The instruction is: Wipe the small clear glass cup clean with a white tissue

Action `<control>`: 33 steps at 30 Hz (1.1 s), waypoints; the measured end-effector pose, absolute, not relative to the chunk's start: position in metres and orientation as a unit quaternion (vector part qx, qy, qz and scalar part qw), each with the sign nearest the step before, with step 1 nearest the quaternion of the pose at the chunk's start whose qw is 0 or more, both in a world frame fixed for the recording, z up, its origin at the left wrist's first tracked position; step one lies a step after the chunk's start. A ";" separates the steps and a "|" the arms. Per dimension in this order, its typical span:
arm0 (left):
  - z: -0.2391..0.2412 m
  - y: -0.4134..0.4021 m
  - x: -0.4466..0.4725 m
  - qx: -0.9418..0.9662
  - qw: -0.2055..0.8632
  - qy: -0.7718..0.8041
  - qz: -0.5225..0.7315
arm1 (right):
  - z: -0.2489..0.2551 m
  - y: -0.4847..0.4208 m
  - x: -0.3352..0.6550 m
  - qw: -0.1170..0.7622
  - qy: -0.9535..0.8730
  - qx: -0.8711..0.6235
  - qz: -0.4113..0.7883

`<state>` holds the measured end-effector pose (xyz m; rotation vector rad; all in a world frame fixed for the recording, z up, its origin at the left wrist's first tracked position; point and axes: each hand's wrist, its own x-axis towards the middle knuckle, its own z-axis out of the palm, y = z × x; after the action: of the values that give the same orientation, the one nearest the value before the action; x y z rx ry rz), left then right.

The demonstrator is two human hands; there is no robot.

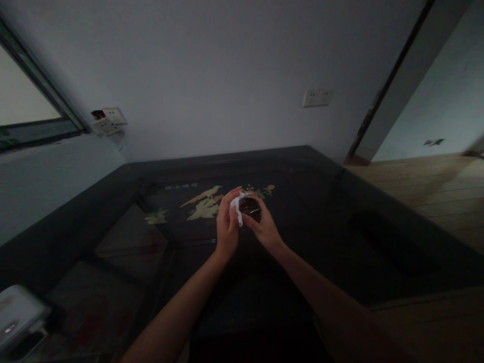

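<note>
Both hands meet over the middle of a dark glossy table. In my right hand is a small dark, shiny, rounded object, perhaps a glass or jar; the dim light hides its exact kind. My left hand closes around a crumpled white tissue, pressing it to the left side of that object. The fingertips behind the object are partly hidden.
A white box-like thing stands at the lower left, cut off by the frame edge. Inlaid bird and flower pictures decorate the tabletop. A long dark flat item lies on the right. Wall sockets sit behind the table.
</note>
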<state>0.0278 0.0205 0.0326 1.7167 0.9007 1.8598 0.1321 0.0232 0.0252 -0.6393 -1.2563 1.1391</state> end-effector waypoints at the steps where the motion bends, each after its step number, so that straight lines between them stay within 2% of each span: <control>1: 0.032 0.023 0.027 0.602 0.258 0.339 0.675 | 0.025 0.022 0.132 0.618 -0.547 -0.276 0.493; 4: 0.030 0.029 0.025 0.543 0.329 0.384 0.671 | 0.024 0.020 0.131 0.617 -0.547 -0.272 0.497; 7: 0.027 0.028 0.029 0.527 0.330 0.405 0.671 | 0.023 0.020 0.130 0.617 -0.542 -0.285 0.494; 13: 0.028 0.010 0.037 0.680 0.073 0.351 0.640 | 0.021 0.025 0.131 0.621 -0.535 -0.322 0.473; 15: 0.030 0.009 0.036 0.703 0.039 0.334 0.626 | 0.020 0.025 0.130 0.618 -0.537 -0.319 0.477; 18: 0.034 0.011 0.031 0.684 0.102 0.332 0.642 | 0.020 0.022 0.129 0.623 -0.541 -0.307 0.474; 23: 0.035 0.024 0.028 0.531 0.345 0.372 0.678 | 0.022 0.016 0.128 0.615 -0.567 -0.292 0.463; 25: 0.031 0.031 0.029 0.460 0.411 0.388 0.685 | 0.022 0.016 0.129 0.608 -0.569 -0.296 0.468; 29: 0.023 0.034 0.031 0.425 0.440 0.398 0.684 | 0.022 0.018 0.129 0.610 -0.551 -0.308 0.479; 33: 0.026 0.022 0.031 0.553 0.313 0.372 0.677 | 0.021 0.021 0.128 0.631 -0.532 -0.319 0.466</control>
<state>0.0315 0.0219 0.0255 1.4579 0.9799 1.7850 0.1277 0.0206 0.0212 -0.7310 -1.2177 1.0661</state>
